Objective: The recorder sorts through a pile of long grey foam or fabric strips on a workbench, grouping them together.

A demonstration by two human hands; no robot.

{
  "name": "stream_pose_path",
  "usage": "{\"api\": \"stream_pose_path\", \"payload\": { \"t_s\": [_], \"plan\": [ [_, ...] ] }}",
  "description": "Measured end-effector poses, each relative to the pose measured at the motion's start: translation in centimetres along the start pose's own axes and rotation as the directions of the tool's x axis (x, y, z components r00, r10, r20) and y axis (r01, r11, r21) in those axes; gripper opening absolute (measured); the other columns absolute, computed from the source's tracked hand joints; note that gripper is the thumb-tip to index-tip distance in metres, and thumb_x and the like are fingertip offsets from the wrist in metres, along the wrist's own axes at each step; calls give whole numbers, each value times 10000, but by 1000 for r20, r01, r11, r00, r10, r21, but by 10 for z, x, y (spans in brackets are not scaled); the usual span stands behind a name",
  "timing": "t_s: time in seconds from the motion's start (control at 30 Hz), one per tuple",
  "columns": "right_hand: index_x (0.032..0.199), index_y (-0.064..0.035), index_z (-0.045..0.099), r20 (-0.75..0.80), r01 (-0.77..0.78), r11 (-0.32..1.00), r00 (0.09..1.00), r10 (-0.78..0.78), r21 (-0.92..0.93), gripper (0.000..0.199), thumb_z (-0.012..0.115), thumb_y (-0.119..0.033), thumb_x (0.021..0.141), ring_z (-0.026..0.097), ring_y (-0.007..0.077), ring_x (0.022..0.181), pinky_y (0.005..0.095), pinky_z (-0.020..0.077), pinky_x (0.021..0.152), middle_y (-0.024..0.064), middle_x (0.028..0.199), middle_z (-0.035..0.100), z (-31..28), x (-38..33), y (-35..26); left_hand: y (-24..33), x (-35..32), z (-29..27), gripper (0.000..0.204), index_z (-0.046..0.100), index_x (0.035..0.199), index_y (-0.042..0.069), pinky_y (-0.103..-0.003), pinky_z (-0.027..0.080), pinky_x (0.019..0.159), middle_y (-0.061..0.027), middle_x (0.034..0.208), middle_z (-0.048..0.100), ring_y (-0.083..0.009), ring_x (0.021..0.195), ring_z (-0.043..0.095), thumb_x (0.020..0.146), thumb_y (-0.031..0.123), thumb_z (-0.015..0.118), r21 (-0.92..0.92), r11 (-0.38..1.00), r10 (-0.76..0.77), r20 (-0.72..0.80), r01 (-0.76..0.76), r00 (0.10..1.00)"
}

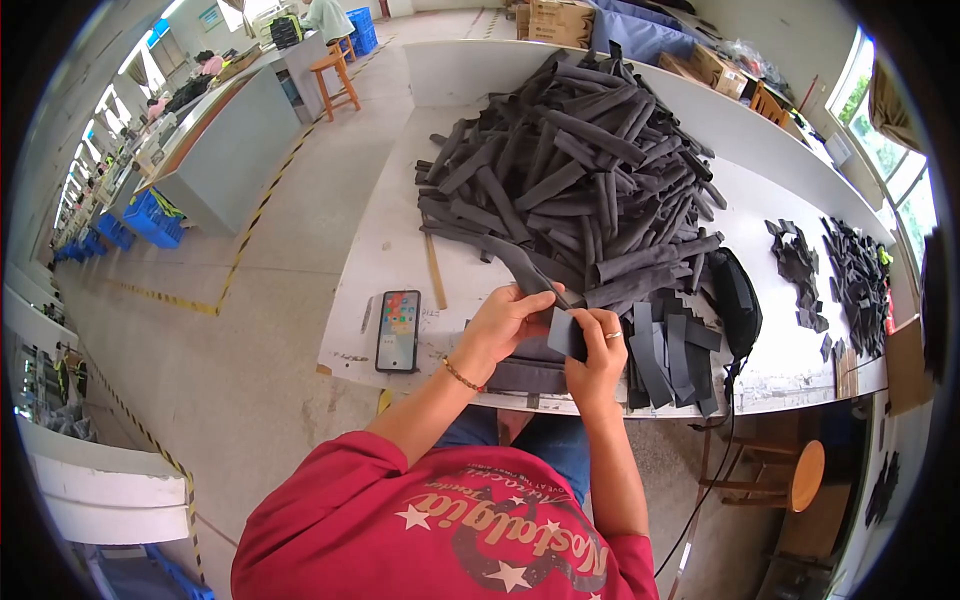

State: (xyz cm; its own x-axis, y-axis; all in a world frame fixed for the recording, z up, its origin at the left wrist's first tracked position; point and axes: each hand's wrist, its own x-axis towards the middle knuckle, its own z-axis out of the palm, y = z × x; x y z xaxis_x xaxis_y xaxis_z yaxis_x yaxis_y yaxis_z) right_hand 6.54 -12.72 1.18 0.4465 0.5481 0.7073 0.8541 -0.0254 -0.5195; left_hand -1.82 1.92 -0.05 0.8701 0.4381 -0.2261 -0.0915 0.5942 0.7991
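Note:
My left hand [505, 325] pinches the open end of a dark grey fabric sleeve [522, 268], which stretches back toward the heap. Close beside it, my right hand [597, 358] grips a flat dark strip [567, 335] between thumb and fingers, its end near the sleeve's mouth. Whether the strip is inside the sleeve I cannot tell. Beyond both hands rises a large heap of similar fabric sleeves [570, 165]. Loose flat strips [672, 355] lie to the right of my right hand. Under my hands, another dark fabric piece [525, 377] lies along the table's front edge.
A phone [398, 332] and a wooden stick [436, 272] lie left on the white table [375, 255]. A black corded object [735, 300] sits right of the strips, its cable hanging over the edge. Dark scraps [858, 285] lie farther right, near a wooden stool [806, 476].

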Motion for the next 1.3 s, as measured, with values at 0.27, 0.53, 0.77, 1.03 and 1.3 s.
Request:
{"api": "stream_pose_path", "payload": {
  "t_s": [0.27, 0.53, 0.77, 1.03, 1.3],
  "plan": [
    [1178, 7, 591, 41, -299, 954, 953, 299, -15, 426, 640, 15, 755, 583, 358, 935, 389, 481, 818, 179, 1042, 553, -19, -2, 10, 1, 7, -15, 255, 598, 1173, -14, -429, 577, 837, -134, 1056, 666, -251, 934, 673, 945, 98, 577, -178, 983, 47, -7, -47, 999],
    [1316, 47, 509, 342, -415, 910, 856, 387, 10, 563, 707, -164, 833, 529, 317, 1040, 364, 435, 924, 179, 1139, 502, -40, -9, 6, -1, 12, -17, 194, 595, 1109, -2, -439, 584, 819, -140, 1062, 663, -257, 954, 676, 947, 102, 573, -270, 962, 41, -32, -48, 999],
    [1156, -22, 672, 274, -416, 905, 884, 379, 90, 476, 800, -64, 700, 542, 229, 926, 326, 463, 816, 102, 1028, 520, -41, -8, -2, 0, 12, -20, 190, 586, 1116, -4, -426, 594, 813, -142, 1066, 661, -261, 951, 673, 956, 94, 557, -259, 965, 34, -61, -49, 998],
    [1040, -42, 723, 101, -282, 958, 956, 275, 58, 349, 769, 9, 698, 530, 225, 826, 334, 455, 709, 74, 882, 534, -29, -10, -4, -1, 8, -13, 212, 578, 1124, -2, -406, 596, 791, -135, 1067, 657, -246, 932, 677, 931, 86, 585, -228, 973, 21, -44, -30, 999],
    [1020, -62, 716, 51, -26, 981, 998, 37, -194, 347, 759, 20, 686, 522, 258, 817, 375, 455, 696, 72, 876, 534, -27, -5, -6, 2, 0, -5, 212, 561, 1151, -4, -421, 586, 804, -158, 1093, 652, -274, 951, 675, 951, 61, 531, -216, 976, 15, 10, -13, 1000]
  ]
}}
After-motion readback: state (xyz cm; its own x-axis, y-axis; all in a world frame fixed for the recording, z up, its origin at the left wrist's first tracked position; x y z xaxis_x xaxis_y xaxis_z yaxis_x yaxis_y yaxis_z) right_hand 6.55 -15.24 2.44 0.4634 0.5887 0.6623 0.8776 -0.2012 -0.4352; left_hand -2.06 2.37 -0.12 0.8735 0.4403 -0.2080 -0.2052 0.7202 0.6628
